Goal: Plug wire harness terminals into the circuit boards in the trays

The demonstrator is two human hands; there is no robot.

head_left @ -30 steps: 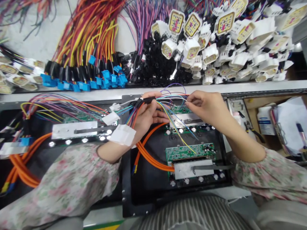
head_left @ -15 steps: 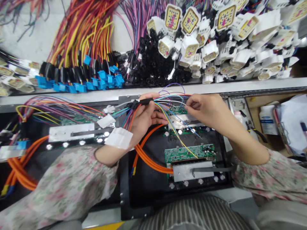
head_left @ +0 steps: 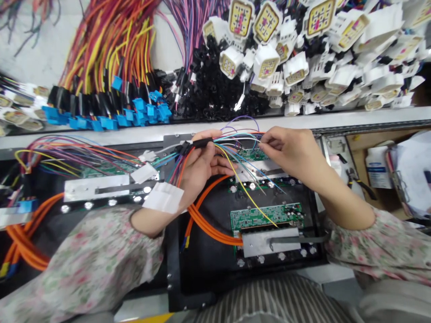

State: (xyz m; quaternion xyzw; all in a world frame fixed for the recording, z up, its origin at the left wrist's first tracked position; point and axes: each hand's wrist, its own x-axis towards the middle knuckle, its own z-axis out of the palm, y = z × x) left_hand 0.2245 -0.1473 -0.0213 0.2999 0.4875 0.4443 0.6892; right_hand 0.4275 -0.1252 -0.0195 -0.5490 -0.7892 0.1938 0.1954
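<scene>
My left hand (head_left: 202, 163) is wrapped round a black-sleeved wire bundle (head_left: 203, 143), thumb on top, above the upper board. Loose coloured wires fan out of the sleeve to the right. My right hand (head_left: 286, 146) pinches the end of a thin white wire from that fan. A yellow wire (head_left: 248, 196) hangs down to the lower green circuit board (head_left: 266, 215), which carries a silver plate (head_left: 271, 242). White labels (head_left: 164, 197) hang off the bundle by my left wrist. Behind the hands lies the upper board's silver plate (head_left: 251, 171).
Thick orange cables (head_left: 212, 230) run to the lower board. Another tray with a silver-plated board (head_left: 97, 187) is at left. Blue connectors (head_left: 141, 110) and white connectors (head_left: 266, 63) are heaped along the back. Pliers (head_left: 362, 184) and a white bottle (head_left: 379, 168) lie at right.
My right hand has risen slightly, still pinching near the wire ends. Yellow and greenish wires have separated below the fan. My left hand keeps its hold on the bundle.
</scene>
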